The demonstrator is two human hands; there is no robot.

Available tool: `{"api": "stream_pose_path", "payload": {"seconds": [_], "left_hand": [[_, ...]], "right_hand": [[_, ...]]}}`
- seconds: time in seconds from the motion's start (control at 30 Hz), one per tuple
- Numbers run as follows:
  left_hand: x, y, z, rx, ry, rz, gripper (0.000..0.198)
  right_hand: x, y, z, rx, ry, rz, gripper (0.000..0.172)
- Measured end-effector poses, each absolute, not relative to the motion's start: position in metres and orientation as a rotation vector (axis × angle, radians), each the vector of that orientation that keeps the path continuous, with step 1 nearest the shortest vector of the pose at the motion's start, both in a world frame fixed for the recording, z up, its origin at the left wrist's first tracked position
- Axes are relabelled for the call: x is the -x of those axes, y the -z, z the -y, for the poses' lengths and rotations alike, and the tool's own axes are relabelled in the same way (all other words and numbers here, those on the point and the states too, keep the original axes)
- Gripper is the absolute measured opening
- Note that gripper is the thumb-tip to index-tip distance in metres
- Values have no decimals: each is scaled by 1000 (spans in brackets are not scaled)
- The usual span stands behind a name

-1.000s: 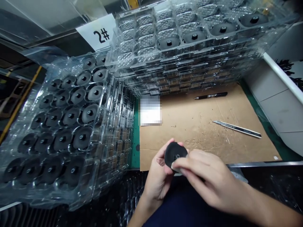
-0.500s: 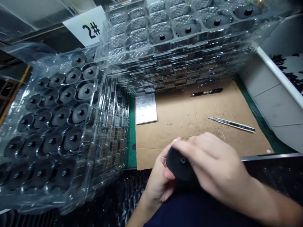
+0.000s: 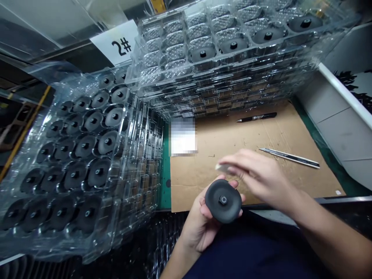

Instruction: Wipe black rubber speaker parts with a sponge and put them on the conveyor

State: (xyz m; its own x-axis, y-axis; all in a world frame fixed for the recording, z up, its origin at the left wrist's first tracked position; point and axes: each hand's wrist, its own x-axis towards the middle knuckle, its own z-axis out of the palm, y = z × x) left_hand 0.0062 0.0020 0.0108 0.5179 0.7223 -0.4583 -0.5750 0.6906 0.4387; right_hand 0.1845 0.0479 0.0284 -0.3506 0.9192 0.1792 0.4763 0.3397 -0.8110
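My left hand point(image 3: 203, 221) holds a black, rounded rubber-like cup point(image 3: 222, 205) from below, fingers around its edge. The cup's hollow side faces up and shows a small stud at its centre. Just above it, my right hand point(image 3: 258, 174) is blurred by motion and apart from the cup. Between its thumb and fingers is a small flat whitish piece point(image 3: 223, 167), too smeared to name. Similar black cups point(image 3: 99, 172) sit in the clear plastic tray stack point(image 3: 136, 155) on the left.
A second stack of clear trays point(image 3: 215, 91) stands at the back, its top tray partly filled with cups. On the cardboard sheet point(image 3: 209, 174) lie a pen point(image 3: 257, 117), a utility knife point(image 3: 290, 157) and a blurred-out paper point(image 3: 183, 139). A white-edged bin point(image 3: 328, 112) stands at right.
My right hand has lifted off the cup and moved up, showing the whitish piece in its fingers. The cup's face is now uncovered in my left hand. The view has shifted slightly.
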Motion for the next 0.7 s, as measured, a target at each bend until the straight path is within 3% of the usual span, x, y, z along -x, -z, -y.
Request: {"api": "stream_pose_path", "payload": {"seconds": [0.1,0.33,0.53,0.7], "left_hand": [[-3,-12,-4,-172,-790,-593,62],[-1,-8,-9,-200,-777,-543,64],[-4,-14,-12,-219,-749,-537,61],[-8,-8,-6,-264,-832,-709,67]], "right_hand": [[-200,8,-42,1526,-922,1912,24],[-185,56,17,1441,-1093,1908,24],[-204,9,-7,1627,-835,1713,25],[-182,-45,-16,1247,-589,1947,34]]}}
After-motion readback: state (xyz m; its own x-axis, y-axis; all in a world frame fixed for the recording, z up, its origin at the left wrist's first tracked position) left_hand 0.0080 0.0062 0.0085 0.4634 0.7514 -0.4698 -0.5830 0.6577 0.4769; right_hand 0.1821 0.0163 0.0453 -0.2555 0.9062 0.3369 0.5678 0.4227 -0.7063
